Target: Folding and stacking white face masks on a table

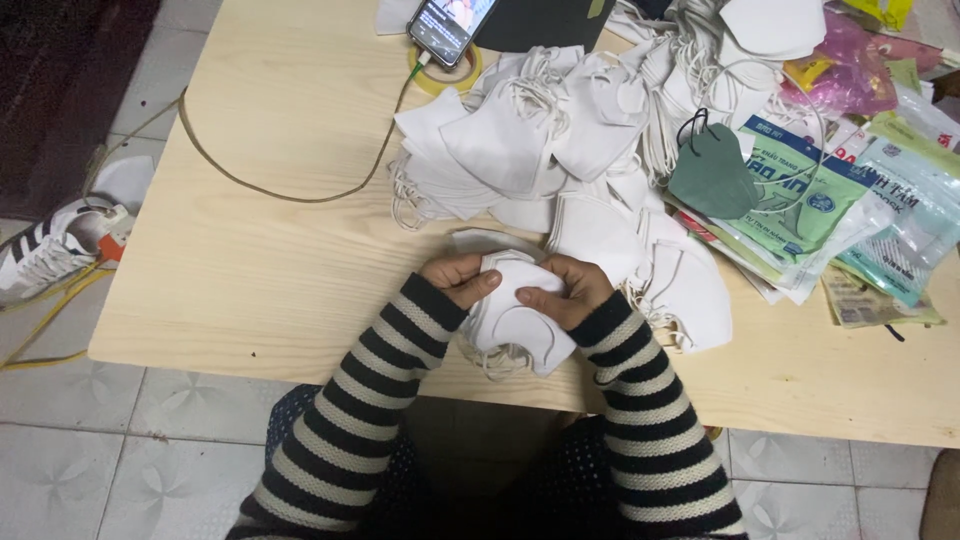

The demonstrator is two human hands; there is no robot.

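Note:
My left hand (458, 277) and my right hand (565, 290) both grip a small stack of folded white face masks (515, 320) at the near edge of the light wooden table (270, 270). The stack's ear loops dangle below my wrists. Both arms wear black-and-white striped sleeves. Just beyond my hands lies a large heap of loose white masks (545, 130) with tangled elastic loops. A single dark green mask (712, 175) rests on the right part of that heap.
A phone (450, 25) lies on a yellow tape roll at the far edge, with a cable (260, 185) looping off the table's left side. Printed plastic mask packets (860, 200) cover the right. A striped sneaker (45, 255) sits on the tiled floor at left.

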